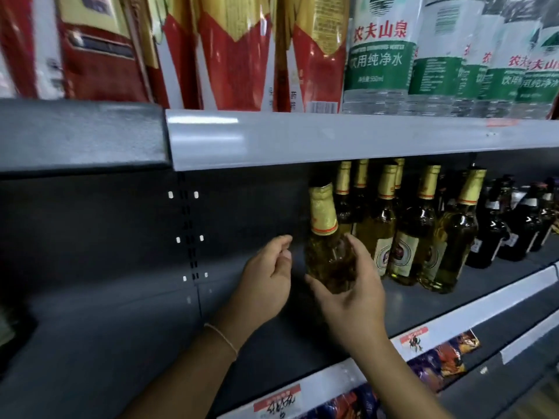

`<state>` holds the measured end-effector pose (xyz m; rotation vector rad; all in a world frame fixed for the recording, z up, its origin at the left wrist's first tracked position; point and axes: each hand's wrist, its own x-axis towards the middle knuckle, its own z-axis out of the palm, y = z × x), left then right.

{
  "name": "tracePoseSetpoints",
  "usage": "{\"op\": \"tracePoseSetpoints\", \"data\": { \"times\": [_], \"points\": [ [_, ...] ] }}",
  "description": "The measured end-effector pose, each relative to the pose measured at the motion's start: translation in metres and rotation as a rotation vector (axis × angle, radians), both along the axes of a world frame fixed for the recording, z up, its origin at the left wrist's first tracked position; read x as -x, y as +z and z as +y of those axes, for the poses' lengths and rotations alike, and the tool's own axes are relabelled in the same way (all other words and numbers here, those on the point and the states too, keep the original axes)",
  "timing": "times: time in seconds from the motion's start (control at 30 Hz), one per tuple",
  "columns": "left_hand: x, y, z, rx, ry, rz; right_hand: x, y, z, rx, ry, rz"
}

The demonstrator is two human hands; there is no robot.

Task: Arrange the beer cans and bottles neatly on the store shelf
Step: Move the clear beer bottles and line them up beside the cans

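Note:
My right hand (354, 294) grips the body of a clear beer bottle (325, 237) with golden liquid and a gold foil neck, holding it upright at the left end of a row. Just left of that bottle my left hand (266, 279) hovers with loosely curled fingers, holding nothing. Several matching gold-foil beer bottles (408, 237) stand on the dark grey shelf (408, 303) to the right. Dark bottles (502, 234) stand further right.
The grey shelf above (332, 137) overhangs the bottle tops and carries red and gold packages (236, 55) and green-labelled water bottles (381, 55). The shelf's left part (106, 328) is bare. White price strips (472, 316) and colourful packets (441, 361) lie below.

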<state>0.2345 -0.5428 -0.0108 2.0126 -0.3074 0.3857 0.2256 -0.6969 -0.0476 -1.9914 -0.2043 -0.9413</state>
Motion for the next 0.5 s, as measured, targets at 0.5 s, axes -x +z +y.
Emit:
{"op": "tracePoseSetpoints", "data": {
  "times": [0.5],
  "points": [
    [0.117, -0.011, 0.225, 0.150, 0.292, 0.071, 0.086, -0.007, 0.219, 0.073, 0.435, 0.004]
  ]
}}
